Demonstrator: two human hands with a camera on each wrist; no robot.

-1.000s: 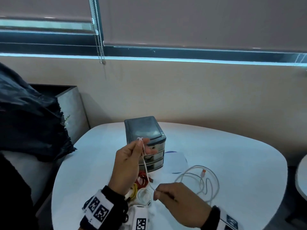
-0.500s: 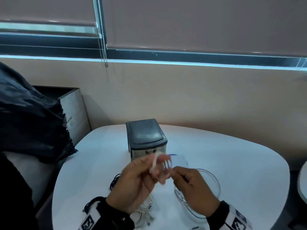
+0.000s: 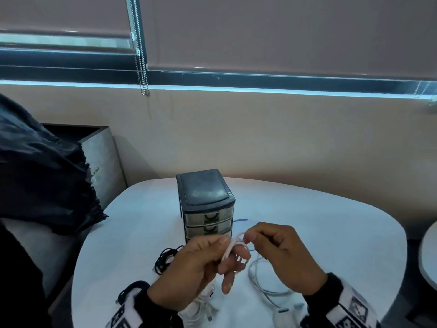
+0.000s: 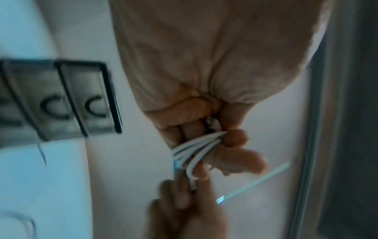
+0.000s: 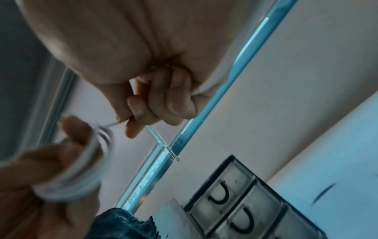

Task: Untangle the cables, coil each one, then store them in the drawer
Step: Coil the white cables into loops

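**White cable wound on the left hand's fingers**

While the left hand (image 3: 189, 268) holds loops of white cable (image 3: 233, 246) round its fingers in the head view, the right hand (image 3: 281, 256) pinches the strand beside it, above the white table (image 3: 331, 233); a black cable (image 3: 165, 259) lies near the mini drawer unit (image 3: 205, 204).

Left wrist: curled fingers (image 4: 235, 139) clamp the loops (image 4: 194, 150).

Right wrist: thumb and forefinger (image 5: 132, 127) nip the strand.
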